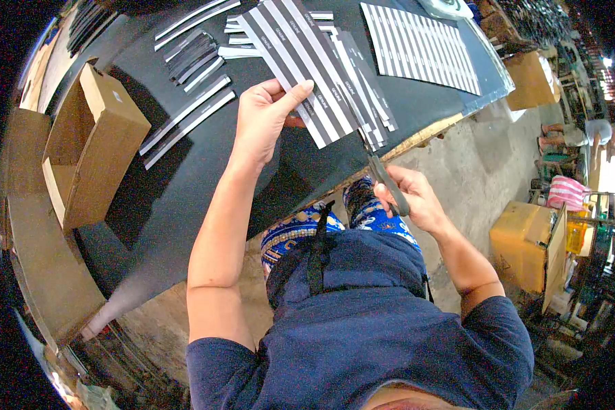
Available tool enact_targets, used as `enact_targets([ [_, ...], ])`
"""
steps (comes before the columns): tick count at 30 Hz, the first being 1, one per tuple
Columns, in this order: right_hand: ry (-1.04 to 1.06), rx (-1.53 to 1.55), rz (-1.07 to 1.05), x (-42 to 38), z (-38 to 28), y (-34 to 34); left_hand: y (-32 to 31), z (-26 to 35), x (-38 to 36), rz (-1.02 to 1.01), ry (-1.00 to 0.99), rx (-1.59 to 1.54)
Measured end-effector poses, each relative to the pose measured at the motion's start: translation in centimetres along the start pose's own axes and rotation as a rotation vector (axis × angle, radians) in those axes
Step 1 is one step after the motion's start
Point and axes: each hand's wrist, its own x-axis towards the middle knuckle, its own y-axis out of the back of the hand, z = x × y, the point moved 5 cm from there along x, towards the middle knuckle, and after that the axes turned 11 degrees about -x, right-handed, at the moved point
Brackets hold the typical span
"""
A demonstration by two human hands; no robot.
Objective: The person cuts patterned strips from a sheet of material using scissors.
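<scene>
My left hand [268, 116] grips a black-and-white striped sheet [295, 58] near its lower left edge, thumb on top and fingers underneath. Small printed words run along the sheet's stripes. Dark-handled scissors [389, 184] are in my right hand [419, 199], their blades pointing up toward the sheet's lower right corner. Beside and partly behind the sheet lie loose striped strips [369, 96], close to the scissor tips. Left of my left hand, separate narrow strips [186, 128] and a bunch of dark strips [191, 55] rest on the dark table [184, 191].
A larger striped sheet [424, 51] lies toward the table's far right. An open cardboard box [113, 137] stands at the left. The table's near edge [430, 131] runs diagonally before me. Cardboard boxes [521, 239] sit on the floor at right, with a person [598, 131] beyond.
</scene>
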Motion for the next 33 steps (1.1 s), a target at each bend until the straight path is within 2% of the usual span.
enact_targets([
  [7, 0.007, 0.012, 0.008, -0.3, -0.6, 0.0, 0.1, -0.2, 0.1, -0.015, 0.0, 0.0],
  [12, 0.0, -0.1, 0.033, -0.1, 0.3, 0.3, 0.3, -0.2, 0.2, -0.005, 0.023, 0.027],
  [26, -0.047, -0.006, -0.012, -0.3, -0.4, 0.1, 0.1, -0.1, 0.1, -0.001, 0.024, -0.011],
  [28, -0.06, 0.019, -0.027, -0.1, -0.3, 0.1, -0.2, -0.1, -0.2, -0.031, 0.079, -0.003],
  [30, 0.011, 0.091, -0.035, 0.4, -1.0, 0.0, -0.5, -0.5, -0.4, -0.042, 0.108, 0.013],
  [33, 0.04, 0.054, 0.004, 1.3, -0.9, 0.2, -1.1, -0.8, -0.7, -0.07, 0.146, 0.034],
])
